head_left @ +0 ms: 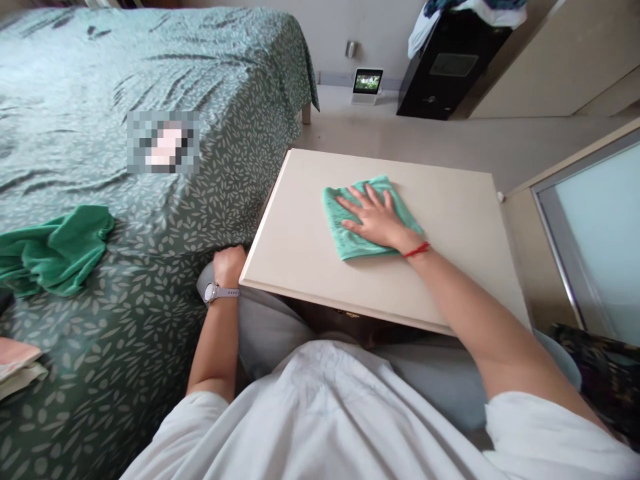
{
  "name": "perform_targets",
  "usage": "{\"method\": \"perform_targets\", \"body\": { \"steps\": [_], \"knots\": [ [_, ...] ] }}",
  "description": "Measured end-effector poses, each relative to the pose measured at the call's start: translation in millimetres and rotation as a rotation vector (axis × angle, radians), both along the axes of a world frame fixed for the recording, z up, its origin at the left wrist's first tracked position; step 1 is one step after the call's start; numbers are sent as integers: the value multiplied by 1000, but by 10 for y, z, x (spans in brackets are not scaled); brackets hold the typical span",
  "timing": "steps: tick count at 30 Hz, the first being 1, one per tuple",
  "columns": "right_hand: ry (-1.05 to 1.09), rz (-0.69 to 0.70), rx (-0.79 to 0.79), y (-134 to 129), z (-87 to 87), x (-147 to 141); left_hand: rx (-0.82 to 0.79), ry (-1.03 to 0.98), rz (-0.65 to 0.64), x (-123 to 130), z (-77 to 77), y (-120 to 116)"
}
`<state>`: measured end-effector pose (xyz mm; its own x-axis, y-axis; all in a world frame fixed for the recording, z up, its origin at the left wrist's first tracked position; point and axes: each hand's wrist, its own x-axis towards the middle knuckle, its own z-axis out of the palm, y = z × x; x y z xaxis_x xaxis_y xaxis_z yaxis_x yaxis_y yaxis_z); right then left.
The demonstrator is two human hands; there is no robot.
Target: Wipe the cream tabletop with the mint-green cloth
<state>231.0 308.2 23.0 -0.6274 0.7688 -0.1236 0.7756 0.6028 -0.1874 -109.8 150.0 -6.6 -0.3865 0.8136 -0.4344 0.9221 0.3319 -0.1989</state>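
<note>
Flat on a folded light-green cloth (353,243) lies my right hand (373,217), its fingers spread and the palm pressing down. The cloth rests on the pale top of a small table (295,227), left of its middle. A red thread bracelet (417,250) circles the right wrist. My left hand (230,265) is closed in a fist on my left knee, beside the table's near left corner. Its inner side is hidden, so anything inside cannot be seen. That wrist wears a watch (211,292) with a grey band.
On the left stands a bed with a green leaf-patterned sheet (165,320), holding a darker green cloth (65,253), a folded pink-and-cream item (20,363) and a blurred-out object (167,145). Across the floor are a small screen device (367,83) and a black cabinet (445,73).
</note>
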Motion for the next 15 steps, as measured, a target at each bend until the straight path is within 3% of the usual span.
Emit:
{"method": "perform_targets", "body": {
  "steps": [4, 8, 12, 15],
  "knots": [
    [-39, -265, 29, 6, -69, 942, 4, 19, -18, -36, -29, 11],
    [-40, -580, 76, -238, -108, 1663, -20, 31, -17, -49, -33, 34],
    [-42, -948, 87, -617, -118, 1838, -39, 50, -34, -31, -2, 31],
    [-58, -1016, 100, -819, -121, 1633, -35, 57, -37, -23, 6, 20]
  ]
}}
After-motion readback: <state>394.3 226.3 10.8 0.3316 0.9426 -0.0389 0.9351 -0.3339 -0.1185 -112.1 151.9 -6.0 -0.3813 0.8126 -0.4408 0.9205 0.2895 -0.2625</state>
